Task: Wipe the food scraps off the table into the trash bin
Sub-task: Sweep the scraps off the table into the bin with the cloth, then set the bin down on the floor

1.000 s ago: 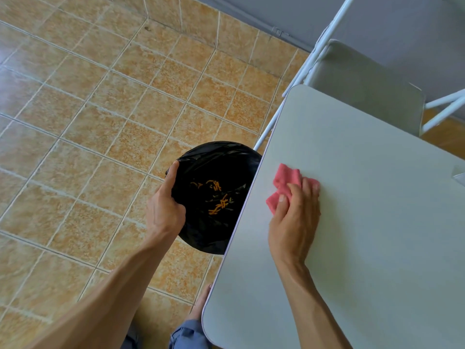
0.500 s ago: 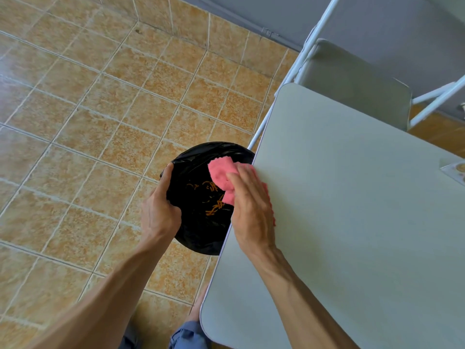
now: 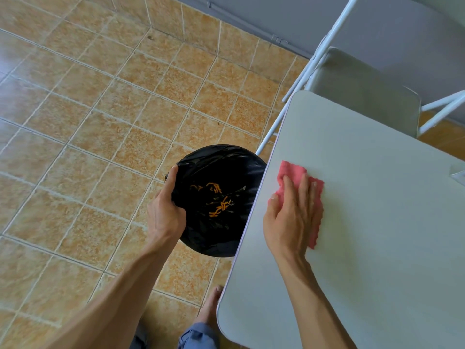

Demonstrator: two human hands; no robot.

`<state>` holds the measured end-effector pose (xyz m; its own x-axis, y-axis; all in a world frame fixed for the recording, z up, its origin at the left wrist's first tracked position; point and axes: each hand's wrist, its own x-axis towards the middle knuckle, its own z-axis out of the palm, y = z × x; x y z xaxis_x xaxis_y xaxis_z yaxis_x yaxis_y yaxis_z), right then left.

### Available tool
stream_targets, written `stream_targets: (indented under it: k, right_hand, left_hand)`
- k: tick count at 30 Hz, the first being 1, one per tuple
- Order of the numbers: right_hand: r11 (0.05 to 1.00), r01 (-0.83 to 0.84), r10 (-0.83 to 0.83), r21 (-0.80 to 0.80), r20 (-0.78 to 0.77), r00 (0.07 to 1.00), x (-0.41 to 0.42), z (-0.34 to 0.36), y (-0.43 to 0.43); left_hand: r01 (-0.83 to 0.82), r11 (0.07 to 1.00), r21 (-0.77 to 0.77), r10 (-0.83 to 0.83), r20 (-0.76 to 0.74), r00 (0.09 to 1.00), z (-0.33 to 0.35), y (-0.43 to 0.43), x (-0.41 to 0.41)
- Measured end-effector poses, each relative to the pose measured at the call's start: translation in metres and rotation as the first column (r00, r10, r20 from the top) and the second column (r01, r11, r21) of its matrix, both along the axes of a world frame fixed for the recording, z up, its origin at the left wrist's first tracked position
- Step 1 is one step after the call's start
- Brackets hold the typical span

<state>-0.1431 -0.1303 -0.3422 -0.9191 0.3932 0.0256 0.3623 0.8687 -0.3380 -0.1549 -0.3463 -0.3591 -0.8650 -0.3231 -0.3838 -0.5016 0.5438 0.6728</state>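
Note:
A round trash bin [image 3: 227, 157] lined with a black bag hangs just below the table's left edge, held at its near-left rim by my left hand [image 3: 164, 215]. Orange food scraps [image 3: 219, 200] lie inside the bin. My right hand [image 3: 293, 217] lies flat, fingers together, pressing a pink cloth [image 3: 292, 171] onto the grey table [image 3: 364, 235] close to its left edge. I see no scraps on the visible part of the tabletop.
A grey folding chair [image 3: 364, 91] with white legs stands at the table's far side. A pale object [image 3: 459, 173] is cut off at the right edge. My bare foot [image 3: 210, 306] rests on the orange tiled floor [image 3: 88, 122] by the table's near corner.
Half a second ago my right hand held the cloth over the bin past the table edge; it has moved back right onto the tabletop. The bin stays held in place.

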Motion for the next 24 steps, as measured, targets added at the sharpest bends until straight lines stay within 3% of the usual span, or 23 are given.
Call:
stream_targets:
  k: [4,8,14,19,24]
  right_hand:
    - [0.966,-0.243,0.230,-0.082,-0.147,0.962,0.003,0.012,-0.056]
    - [0.921,-0.365,0.357,-0.139,-0.079,0.931,0.002,0.002,-0.098]
    - [0.944,-0.258,0.279,-0.205,0.076,0.957,-0.011,-0.008,-0.133]
    - [0.832,-0.055,0.193,-0.552,0.196,0.962,-0.025,0.000,-0.159]
    - [0.834,-0.010,0.158,-0.552,0.221,0.962,-0.033,-0.006,-0.186]
  left_hand:
    - [-0.053,0.998,-0.032,0.053,0.002,0.999,0.001,-0.028,-0.006]
    - [-0.114,0.992,-0.046,0.113,-0.003,0.994,0.005,-0.065,-0.009]
    - [-0.200,0.979,-0.049,0.200,-0.019,0.980,0.010,-0.129,-0.013]
    - [-0.242,0.970,-0.006,0.242,-0.019,0.970,0.014,-0.157,-0.016]
    - [-0.225,0.974,-0.020,0.224,-0.028,0.974,0.004,-0.176,-0.016]
